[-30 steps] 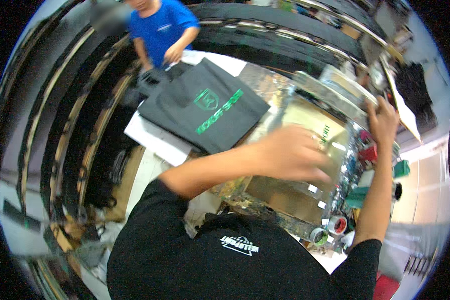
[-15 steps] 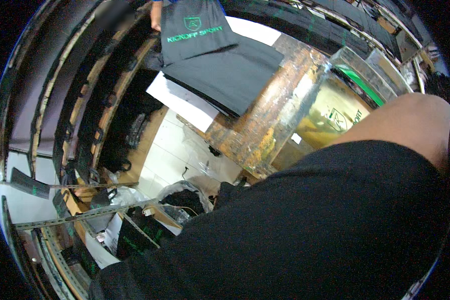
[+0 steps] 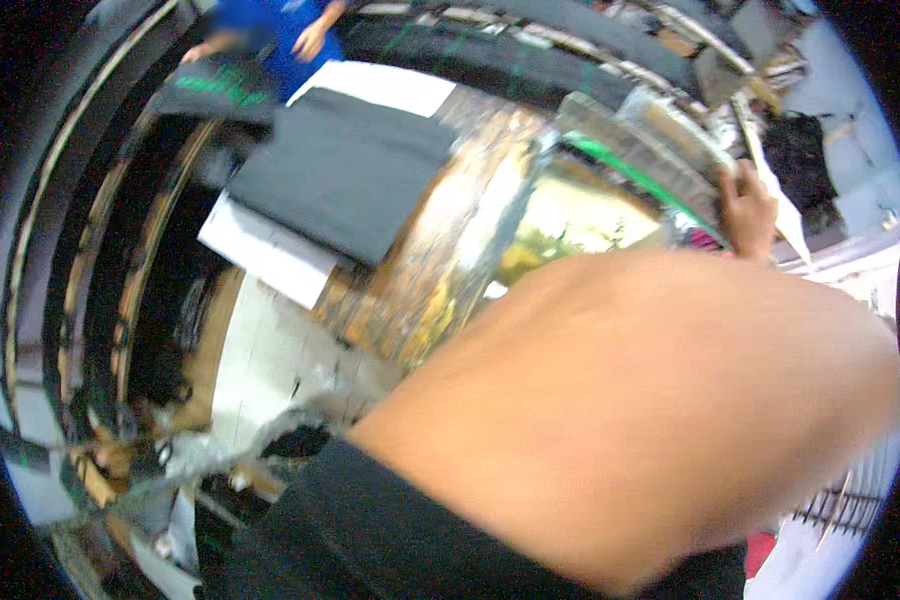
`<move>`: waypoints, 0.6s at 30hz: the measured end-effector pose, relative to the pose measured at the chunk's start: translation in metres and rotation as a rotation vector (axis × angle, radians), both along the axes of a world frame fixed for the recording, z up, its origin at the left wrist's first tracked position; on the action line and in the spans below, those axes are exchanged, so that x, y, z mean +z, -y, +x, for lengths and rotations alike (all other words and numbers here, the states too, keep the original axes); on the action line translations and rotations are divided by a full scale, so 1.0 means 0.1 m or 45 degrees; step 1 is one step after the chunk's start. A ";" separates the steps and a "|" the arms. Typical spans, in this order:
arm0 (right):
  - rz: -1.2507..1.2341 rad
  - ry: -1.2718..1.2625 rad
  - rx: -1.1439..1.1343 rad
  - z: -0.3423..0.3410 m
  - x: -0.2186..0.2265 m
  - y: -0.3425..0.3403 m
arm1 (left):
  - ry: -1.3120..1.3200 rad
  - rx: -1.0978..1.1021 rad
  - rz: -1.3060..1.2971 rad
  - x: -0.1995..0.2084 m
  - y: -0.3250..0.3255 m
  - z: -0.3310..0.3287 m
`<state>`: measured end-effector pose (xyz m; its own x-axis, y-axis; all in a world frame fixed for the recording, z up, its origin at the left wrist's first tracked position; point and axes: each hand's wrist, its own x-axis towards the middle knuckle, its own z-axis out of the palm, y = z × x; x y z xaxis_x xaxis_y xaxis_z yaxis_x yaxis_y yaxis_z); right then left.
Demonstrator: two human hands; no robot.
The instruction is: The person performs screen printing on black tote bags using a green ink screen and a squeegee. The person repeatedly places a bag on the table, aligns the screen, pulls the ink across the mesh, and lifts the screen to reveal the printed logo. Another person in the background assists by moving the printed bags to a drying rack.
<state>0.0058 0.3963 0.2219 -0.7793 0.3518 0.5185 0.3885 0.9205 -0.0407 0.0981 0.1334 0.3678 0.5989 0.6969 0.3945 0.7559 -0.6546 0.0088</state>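
Note:
My right hand (image 3: 748,212) is at the far right, its fingers curled on the end of a worn grey frame (image 3: 660,155) with a green strip along it. My bare right arm (image 3: 630,390) fills the lower right and covers my wrist. Below the strip lies a stained yellowish printing screen (image 3: 582,208), partly behind that arm. A dark grey cloth panel (image 3: 345,170) lies flat on a white board (image 3: 270,255). My left hand is out of the picture.
At the upper left a co-worker in blue (image 3: 305,60) holds a dark cloth with a green print (image 3: 215,92). Racks (image 3: 135,270) curve along the left side. Plastic bags (image 3: 195,450) lie at the lower left. Beside my hand stands a pale thin board (image 3: 778,205).
The view has swung, and my right hand now shows at the frame. The co-worker's printed cloth is off the flat panel, away to the left. My arm covers more of the screen.

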 end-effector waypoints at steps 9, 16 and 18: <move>0.163 -0.099 0.042 0.27 0.25 0.42 | 0.096 0.522 -0.265 -1.18 0.75 -1.00; 0.085 -0.223 0.132 0.13 0.35 0.60 | 0.054 2.283 -0.498 -3.96 2.35 -2.67; 0.077 -0.225 0.128 0.11 0.44 0.58 | -0.034 2.446 -0.496 -4.32 2.49 -2.64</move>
<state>0.0166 0.3378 0.2655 -0.7040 0.2410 0.6680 0.2862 0.9572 -0.0438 -0.1659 -0.1152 -0.0640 -0.9301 0.3562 0.0893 0.3479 0.9326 -0.0958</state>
